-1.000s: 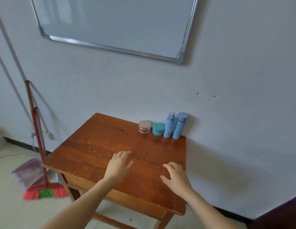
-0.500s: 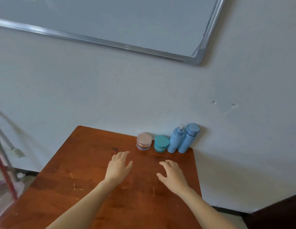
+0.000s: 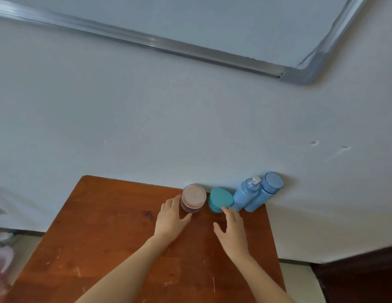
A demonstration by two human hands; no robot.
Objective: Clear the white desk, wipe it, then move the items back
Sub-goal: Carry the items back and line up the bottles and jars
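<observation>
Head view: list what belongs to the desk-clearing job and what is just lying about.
Job: pink jar, teal jar, pump bottle, capped blue bottle, all at the back edge of the wooden table; left hand and right hand at the jars.
Lying about: whiteboard above the table.

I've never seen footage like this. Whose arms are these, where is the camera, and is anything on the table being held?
No machine here: these are a person's bare arms, filmed by one wide-angle camera worn on the head, looking forward and down. The left hand reaches a pink jar, fingers at its side; the right hand reaches a teal jar next to it. Both hands look open, so nothing is lifted. Beside the jars stand a blue pump bottle and a blue capped bottle, all against the wall at the far edge of a brown wooden table. A whiteboard hangs above.
</observation>
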